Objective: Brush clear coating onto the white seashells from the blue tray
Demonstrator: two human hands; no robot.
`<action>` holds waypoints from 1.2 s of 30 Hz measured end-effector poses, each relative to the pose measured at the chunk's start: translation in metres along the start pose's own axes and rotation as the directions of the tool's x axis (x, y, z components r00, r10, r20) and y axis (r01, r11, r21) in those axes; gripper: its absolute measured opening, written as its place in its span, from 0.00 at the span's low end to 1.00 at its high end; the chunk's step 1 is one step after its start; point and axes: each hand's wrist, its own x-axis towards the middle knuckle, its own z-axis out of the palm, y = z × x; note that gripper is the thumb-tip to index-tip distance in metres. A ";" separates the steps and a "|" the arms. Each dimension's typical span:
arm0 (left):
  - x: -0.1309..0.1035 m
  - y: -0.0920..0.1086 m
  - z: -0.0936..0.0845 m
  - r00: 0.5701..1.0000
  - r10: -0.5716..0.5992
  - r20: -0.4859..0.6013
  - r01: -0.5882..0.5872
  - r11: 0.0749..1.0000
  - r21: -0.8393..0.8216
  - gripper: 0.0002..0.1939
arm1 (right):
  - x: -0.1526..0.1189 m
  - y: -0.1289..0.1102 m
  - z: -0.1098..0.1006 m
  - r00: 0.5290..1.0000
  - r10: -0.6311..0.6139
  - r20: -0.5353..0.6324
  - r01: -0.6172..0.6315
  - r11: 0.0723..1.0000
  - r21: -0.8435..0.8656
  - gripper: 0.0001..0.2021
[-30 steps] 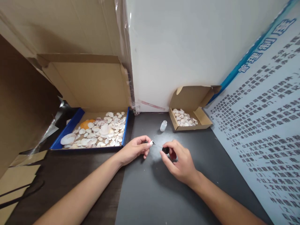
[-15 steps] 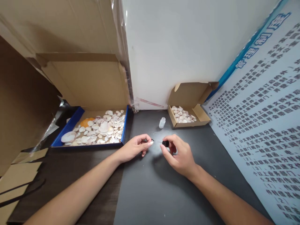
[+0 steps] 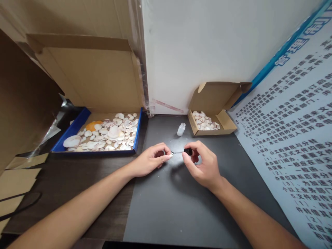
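Observation:
Between the thumb and fingers of my left hand (image 3: pixel 151 159) is a small white shell (image 3: pixel 171 155), mostly hidden by the fingertips. My right hand (image 3: pixel 202 162) pinches a black brush cap (image 3: pixel 188 151). A thin stem runs left from the cap, and its dark tip meets the shell. Behind the hands, a small clear glass bottle (image 3: pixel 181 129) with whitish contents stands uncapped on the dark grey mat (image 3: pixel 166 207).
At the left, an open blue-edged cardboard box (image 3: pixel 139 131) holds many shells and one orange piece (image 3: pixel 93 126). A smaller open cardboard box (image 3: pixel 215 131) with shells stands at the back right. A printed board (image 3: pixel 285 138) leans along the right side.
The brush tip, apart from the shell or blurred before, now touches it. In the picture both hands sit slightly further right, and the camera view has shifted.

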 end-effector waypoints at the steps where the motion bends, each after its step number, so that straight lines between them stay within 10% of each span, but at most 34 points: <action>1: 0.000 0.000 0.000 1.000 0.004 0.000 -0.004 1.000 0.005 0.13 | 0.000 0.000 0.000 1.000 0.002 0.001 -0.002 1.000 -0.001 0.04; 20: 0.000 -0.006 -0.003 0.993 -0.113 0.028 0.113 0.994 0.002 0.15 | -0.001 0.003 -0.002 0.999 0.032 0.002 -0.033 0.998 0.049 0.04; 36: -0.002 -0.005 -0.002 0.998 0.004 0.056 -0.011 0.992 0.127 0.10 | 0.000 0.005 -0.001 1.000 0.028 -0.008 -0.027 0.998 0.057 0.06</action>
